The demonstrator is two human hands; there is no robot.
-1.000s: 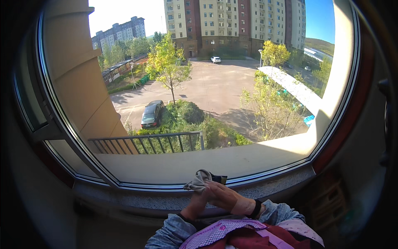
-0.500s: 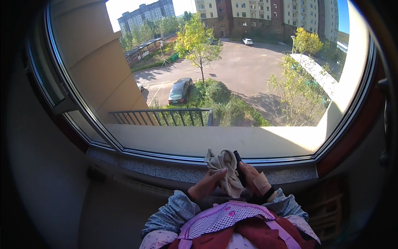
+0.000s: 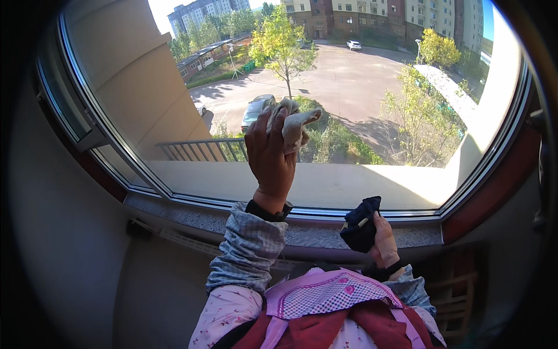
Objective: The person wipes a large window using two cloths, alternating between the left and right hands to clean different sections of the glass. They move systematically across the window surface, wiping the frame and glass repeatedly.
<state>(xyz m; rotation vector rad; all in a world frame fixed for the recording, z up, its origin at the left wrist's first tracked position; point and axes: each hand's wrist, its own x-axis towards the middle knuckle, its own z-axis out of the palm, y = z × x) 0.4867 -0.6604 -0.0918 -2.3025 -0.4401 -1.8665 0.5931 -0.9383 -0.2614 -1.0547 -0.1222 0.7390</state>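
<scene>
A crumpled beige cloth (image 3: pixel 292 129) is bunched in my left hand (image 3: pixel 272 157), whose fingers curl round it. That hand is raised in front of the window pane (image 3: pixel 343 87); whether the cloth touches the glass I cannot tell. Lower and to the right, my right hand (image 3: pixel 384 239) grips a folded dark navy cloth (image 3: pixel 361 225) just above the window sill. Part of a pale patch or edge shows on the dark cloth. The fingers of my right hand are partly hidden behind it.
The speckled stone sill (image 3: pixel 314 234) runs below the silver window frame (image 3: pixel 314 214). At the left stands a sliding sash (image 3: pixel 87 104). A wooden chair-like piece (image 3: pixel 456 299) is in shadow at the lower right. Outside are a railing (image 3: pixel 200 150), trees and parked cars.
My hands were together at the sill with both cloths. Now my left hand has gone up and forward with the beige cloth, while my right has shifted slightly right with the dark one.
</scene>
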